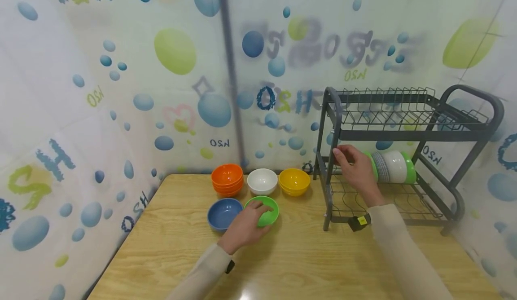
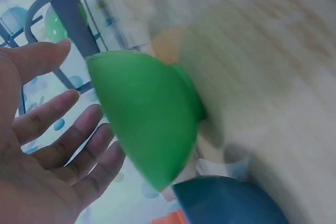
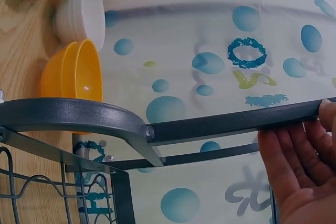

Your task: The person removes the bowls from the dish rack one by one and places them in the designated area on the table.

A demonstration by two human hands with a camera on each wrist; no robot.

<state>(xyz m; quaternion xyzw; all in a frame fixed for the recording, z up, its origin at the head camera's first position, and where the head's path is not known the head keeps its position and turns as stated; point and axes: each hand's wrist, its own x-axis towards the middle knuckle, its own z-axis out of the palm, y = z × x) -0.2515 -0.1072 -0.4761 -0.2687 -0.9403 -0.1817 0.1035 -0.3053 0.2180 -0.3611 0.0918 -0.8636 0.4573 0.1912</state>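
Note:
My left hand hovers over a green bowl, fingers loosely spread. In the left wrist view its fingertips are at the bowl's rim, without curling round it. My right hand pinches the left front post of a dark grey dish rack. The right wrist view shows that thumb and those fingers on opposite sides of the post. A blue bowl sits just left of the green one.
Behind are stacked orange bowls, white bowls and yellow bowls in a row. Green-and-white dishes lie sideways on the rack's lower tier, partly behind my right hand. A patterned curtain backs the wooden table.

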